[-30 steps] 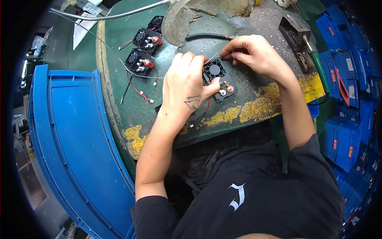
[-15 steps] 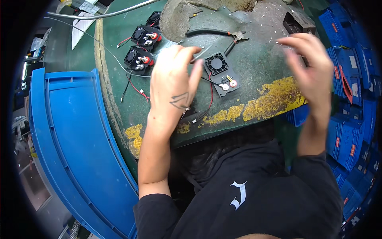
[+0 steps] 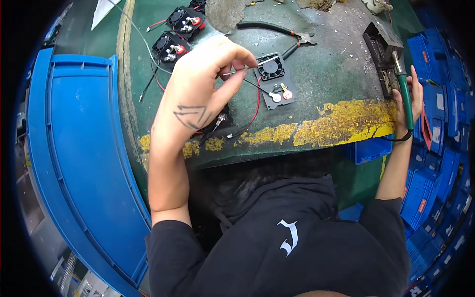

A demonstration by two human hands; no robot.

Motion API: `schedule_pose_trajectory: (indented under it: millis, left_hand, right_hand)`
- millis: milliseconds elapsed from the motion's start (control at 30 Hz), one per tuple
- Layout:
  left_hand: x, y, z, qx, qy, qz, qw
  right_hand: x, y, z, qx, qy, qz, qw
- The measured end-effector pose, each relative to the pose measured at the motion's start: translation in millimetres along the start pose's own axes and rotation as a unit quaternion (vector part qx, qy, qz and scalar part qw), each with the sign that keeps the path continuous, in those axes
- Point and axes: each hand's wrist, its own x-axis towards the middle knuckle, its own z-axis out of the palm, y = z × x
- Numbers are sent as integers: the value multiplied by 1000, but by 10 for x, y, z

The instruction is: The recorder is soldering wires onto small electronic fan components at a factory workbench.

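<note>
A green-handled soldering iron (image 3: 406,101) sits in its metal stand (image 3: 389,41) by the counter's (image 3: 336,81) right edge, long axis pointing toward the near right corner. The nearer right hand (image 3: 416,96) flanks the handle; whether its grip is closed, I cannot tell. The left hand (image 3: 205,74) pinches solder wire (image 3: 268,61) beside a cooling fan (image 3: 270,68).

Pale gothic letter (image 3: 295,231) on dark shirt (image 3: 331,247); small red-orange labels (image 3: 422,206) on blue crates (image 3: 430,182), wording unreadable.
</note>
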Motion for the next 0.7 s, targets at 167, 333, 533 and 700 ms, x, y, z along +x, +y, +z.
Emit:
schedule_pose_trajectory:
  millis: [167,333,533,700]
  left_hand:
    - [-27,-55,36,-79,-54,-17,995]
    - [14,-2,74,-47,-46,9,998]
    - [-40,-37,80,-89,-44,15,995]
    - [-53,2,67,-48,-9,31,998]
  right_hand:
    - [-27,-48,168,49,47,16,998]
    - [-51,-134,8,130,144,131,972]
    - [-259,-96,-119,315,231,233,890]
    - [-519,-154,-415,328,301,219,868]
